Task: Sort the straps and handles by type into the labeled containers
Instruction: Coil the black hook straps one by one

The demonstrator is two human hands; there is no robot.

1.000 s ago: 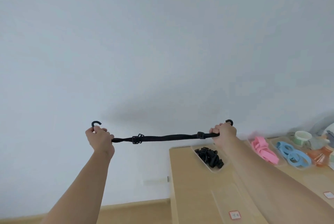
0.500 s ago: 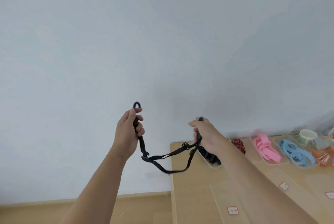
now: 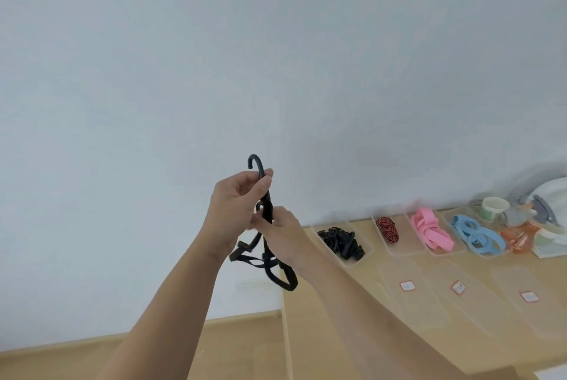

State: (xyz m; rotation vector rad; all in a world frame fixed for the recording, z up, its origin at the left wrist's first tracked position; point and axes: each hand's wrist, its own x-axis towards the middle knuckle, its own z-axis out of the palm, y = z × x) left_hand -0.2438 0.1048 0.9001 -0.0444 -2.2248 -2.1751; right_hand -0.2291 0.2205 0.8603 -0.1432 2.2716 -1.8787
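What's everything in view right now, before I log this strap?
hooked strap: one, black, doubled over, held up left of the table
containers: four, clear, row at the table's far edge
buckled straps: pile, black, leftmost container
striped strap: one, red-black, second container
flat straps: several, pink, third container
loop straps: several, blue, fourth container
labelled lids: three, clear, nearer on table
table: one, light wood, right
left hand: pinches strap under its hook
right hand: grips strap lower down

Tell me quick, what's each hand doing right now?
Left hand: closed, pinching the strap near its top end.
Right hand: closed, gripping the same strap lower down.
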